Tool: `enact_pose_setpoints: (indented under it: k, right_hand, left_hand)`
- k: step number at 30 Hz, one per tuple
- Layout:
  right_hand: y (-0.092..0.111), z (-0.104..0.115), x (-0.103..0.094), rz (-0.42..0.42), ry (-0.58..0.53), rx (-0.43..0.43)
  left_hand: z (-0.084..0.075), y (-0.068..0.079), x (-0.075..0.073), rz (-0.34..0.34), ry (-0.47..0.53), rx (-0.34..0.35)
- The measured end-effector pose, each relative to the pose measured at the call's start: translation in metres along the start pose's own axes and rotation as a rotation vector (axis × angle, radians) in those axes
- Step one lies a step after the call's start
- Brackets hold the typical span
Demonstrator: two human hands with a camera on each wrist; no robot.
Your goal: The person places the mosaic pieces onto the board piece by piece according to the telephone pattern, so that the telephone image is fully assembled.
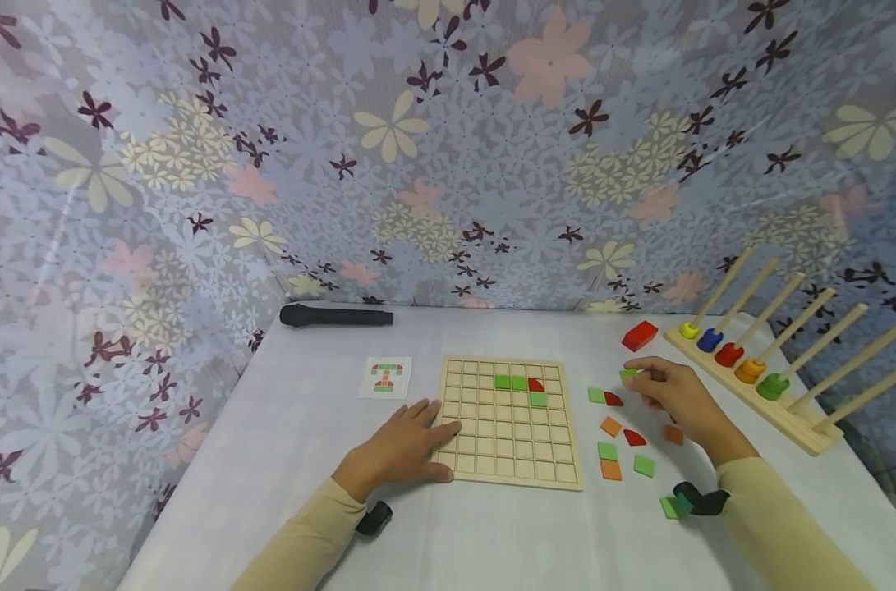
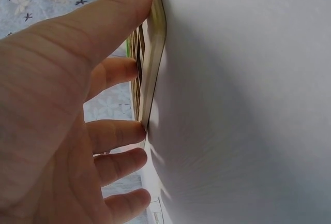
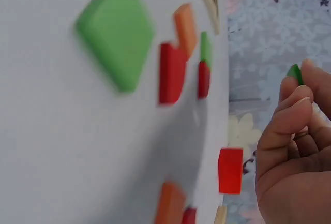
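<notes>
A: How many pieces sit in the pale wooden grid board point(image 1: 484, 427)?

B: Four, towards its far side: three green square tiles point(image 1: 503, 382) and one red quarter-round tile point(image 1: 535, 384).

A: And loose to the right of it?

B: On the white-covered table point(image 1: 507, 538), the head view gives four loose green squares point(image 1: 644, 466), three orange square tiles point(image 1: 610, 470) and two loose red quarter-rounds point(image 1: 635, 438). One more green tile point(image 1: 628, 374) is off the table, pinched between the thumb and fingers of the right hand point(image 1: 667, 394).

A: What about the left hand point(image 1: 396, 447)?

B: Spread and relaxed, gripping nothing, resting at the board's left edge. The left wrist view adds the board's thick side, with the thumb against it near a corner.

A: Does the right wrist view add anything?

B: A red piece point(image 3: 190, 217) beside an orange tile, cut off by the lower border; its shape I can't tell. The held tile shows there only as a green sliver.

A: Anything else around?

B: One red block point(image 1: 640, 336) just beyond the right hand, one wooden rack point(image 1: 751, 390) with seven pegs, five bearing coloured rings, one black microphone-shaped object point(image 1: 337, 315) and one white patterned card point(image 1: 385, 377). A black wrist device point(image 1: 702, 501) partly covers one loose green square.
</notes>
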State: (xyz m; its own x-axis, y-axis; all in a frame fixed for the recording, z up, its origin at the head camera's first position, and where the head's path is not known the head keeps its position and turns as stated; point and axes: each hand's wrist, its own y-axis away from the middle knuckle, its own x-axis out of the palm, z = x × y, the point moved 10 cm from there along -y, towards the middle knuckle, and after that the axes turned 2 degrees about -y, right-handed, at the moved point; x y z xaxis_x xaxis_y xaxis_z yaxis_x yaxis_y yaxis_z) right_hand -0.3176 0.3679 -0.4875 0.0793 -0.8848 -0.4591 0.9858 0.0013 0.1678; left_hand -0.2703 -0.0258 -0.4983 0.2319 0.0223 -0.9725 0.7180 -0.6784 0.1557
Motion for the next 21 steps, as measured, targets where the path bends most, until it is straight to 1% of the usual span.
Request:
enact_pose_setpoints:
  k: [3,8,12,18,21]
  right_hand:
    - [-0.006,0.012,0.002,-0.018,-0.068,-0.02]
    - [-0.014,0.036,0.011,-0.024,-0.169,-0.07]
    - [-0.023,0.051,0.025,-0.01,-0.204,-0.096]
    - [-0.037,0.067,0.047,0.011,-0.25,-0.099]
    - [-0.044,0.074,0.06,0.05,-0.25,-0.1]
  left_hand:
    - [-0.001,0.001,-0.001,-0.005,-0.006,0.006]
    - [-0.002,0.001,0.002,0.007,0.002,0.013]
    - [-0.001,0.001,0.003,0.008,0.003,0.003]
    - [0.001,0.0,0.001,0.004,0.005,-0.002]
    - [0.001,0.0,0.001,0.008,0.012,-0.005]
